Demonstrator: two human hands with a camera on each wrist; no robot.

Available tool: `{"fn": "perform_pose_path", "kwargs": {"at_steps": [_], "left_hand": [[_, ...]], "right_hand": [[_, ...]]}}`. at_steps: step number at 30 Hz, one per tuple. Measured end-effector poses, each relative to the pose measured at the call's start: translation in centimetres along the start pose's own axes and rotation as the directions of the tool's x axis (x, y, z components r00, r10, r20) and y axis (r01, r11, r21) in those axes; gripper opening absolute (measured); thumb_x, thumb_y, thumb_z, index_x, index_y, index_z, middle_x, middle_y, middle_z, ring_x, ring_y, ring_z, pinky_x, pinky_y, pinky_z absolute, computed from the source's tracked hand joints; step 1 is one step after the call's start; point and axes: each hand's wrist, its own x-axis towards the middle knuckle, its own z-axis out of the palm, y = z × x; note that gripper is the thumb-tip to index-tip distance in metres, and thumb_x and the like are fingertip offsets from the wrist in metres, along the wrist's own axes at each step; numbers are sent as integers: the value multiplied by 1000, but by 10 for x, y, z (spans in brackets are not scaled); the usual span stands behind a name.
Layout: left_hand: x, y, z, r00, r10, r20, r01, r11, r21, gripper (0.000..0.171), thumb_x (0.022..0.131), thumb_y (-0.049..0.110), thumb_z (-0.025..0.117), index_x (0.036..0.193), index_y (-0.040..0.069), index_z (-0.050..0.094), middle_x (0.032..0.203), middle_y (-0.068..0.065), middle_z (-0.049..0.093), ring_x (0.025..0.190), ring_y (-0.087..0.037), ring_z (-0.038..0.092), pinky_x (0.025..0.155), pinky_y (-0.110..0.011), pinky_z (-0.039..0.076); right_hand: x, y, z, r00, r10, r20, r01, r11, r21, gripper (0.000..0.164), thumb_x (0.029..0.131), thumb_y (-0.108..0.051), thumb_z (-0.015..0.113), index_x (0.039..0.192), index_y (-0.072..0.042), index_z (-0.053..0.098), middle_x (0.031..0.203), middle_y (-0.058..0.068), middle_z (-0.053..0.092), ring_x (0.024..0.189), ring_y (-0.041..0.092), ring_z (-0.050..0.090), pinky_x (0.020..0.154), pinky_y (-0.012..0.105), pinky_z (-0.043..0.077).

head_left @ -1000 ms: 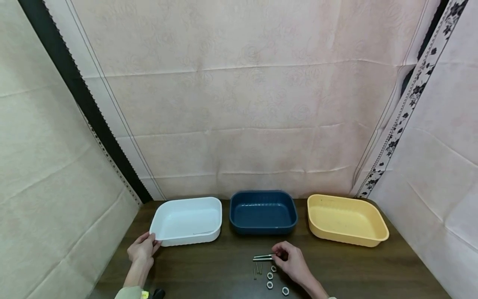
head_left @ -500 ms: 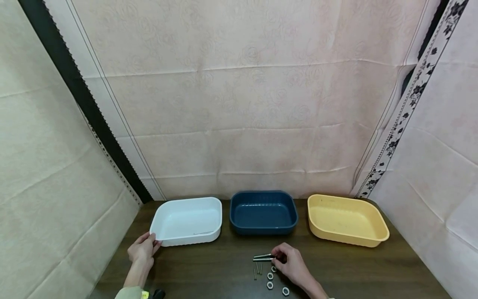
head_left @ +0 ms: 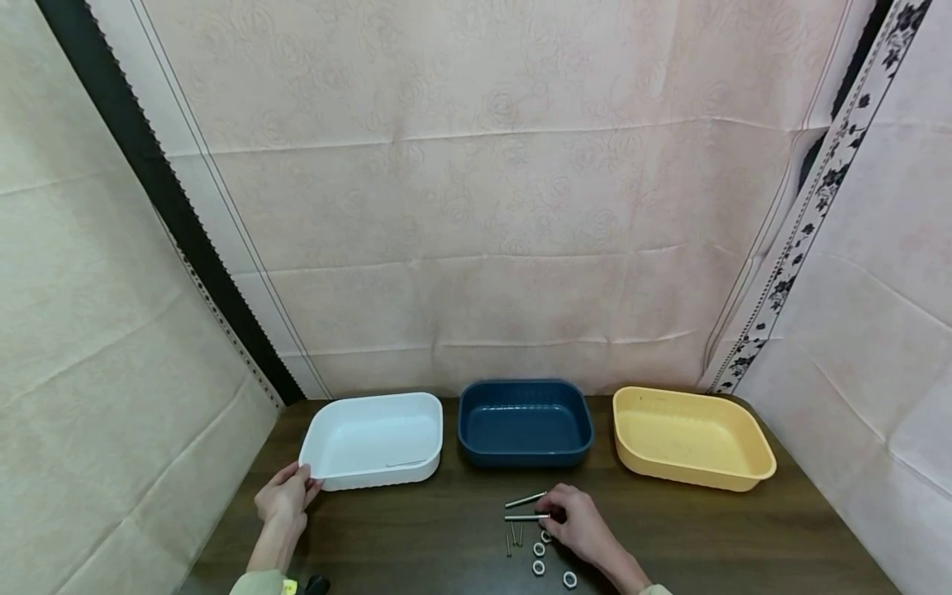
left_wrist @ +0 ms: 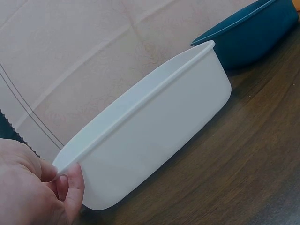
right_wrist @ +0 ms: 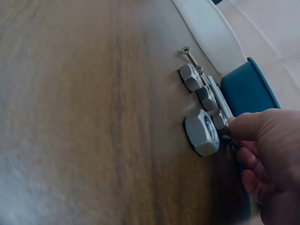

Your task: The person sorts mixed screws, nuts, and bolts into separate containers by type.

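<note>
My left hand (head_left: 283,498) pinches the near left corner of a white plastic bin (left_wrist: 136,136), thumb at the rim and fingers below it. My right hand (head_left: 580,522) is low over the table with thumb and fingertips at the right ends of two long metal bolts. The farther bolt (head_left: 525,500) slants up toward the fingers; the nearer bolt (head_left: 524,518) lies straight below it, by the thumb. The fingers cover their right ends. Close by are several hex nuts (right_wrist: 202,132) and three small screws (head_left: 509,544); one screw's cross-slotted head (right_wrist: 186,49) shows in the right wrist view.
A dark blue bin (head_left: 525,459) stands behind the bolts, and a yellow bin (head_left: 692,475) to its right. All three bins line the back of the brown wooden table (head_left: 416,537). Pale cloth (head_left: 476,207) hangs behind and at both sides.
The farther bolt has swung from nearly parallel with the other to a slant, its right end moving away from the nearer one. My right hand has shifted slightly; the left stays on the bin.
</note>
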Motion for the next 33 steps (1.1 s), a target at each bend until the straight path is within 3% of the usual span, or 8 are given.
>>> {"fn": "perform_pose_path", "kwargs": {"at_steps": [7, 13, 23, 33], "left_hand": [[1, 0, 0, 1000, 2, 9, -2, 1000, -10, 42, 98, 3, 59, 138, -7, 51, 91, -10, 58, 65, -6, 65, 70, -25, 60], [3, -2, 0, 1000, -2, 5, 2, 1000, -5, 43, 98, 3, 59, 139, -7, 51, 97, -13, 58, 66, -7, 66, 70, -25, 60], [2, 0, 0, 1000, 0, 3, 0, 1000, -16, 42, 97, 2, 60, 138, -7, 51, 91, -10, 58, 64, -7, 65, 70, -26, 60], [3, -2, 0, 1000, 6, -6, -6, 1000, -20, 42, 97, 0, 60, 137, -8, 52, 88, -9, 59, 64, -7, 65, 68, -26, 60]], "right_hand": [[3, -2, -3, 997, -54, 48, 57, 997, -61, 13, 82, -3, 78, 84, -15, 73, 85, -13, 58, 79, 6, 53, 67, 28, 49], [4, -1, -4, 994, -50, 101, 53, 998, -32, 12, 85, -2, 76, 83, -14, 72, 83, -14, 57, 77, 4, 51, 64, 24, 48], [9, -5, -12, 996, -23, 82, 19, 998, 53, 4, 89, -7, 74, 86, -9, 73, 85, -2, 64, 79, 6, 54, 65, 24, 51], [22, -15, -18, 995, -94, 18, 93, 995, 45, 8, 85, -2, 75, 85, -10, 73, 83, -12, 61, 76, 5, 54, 62, 23, 51]]}}
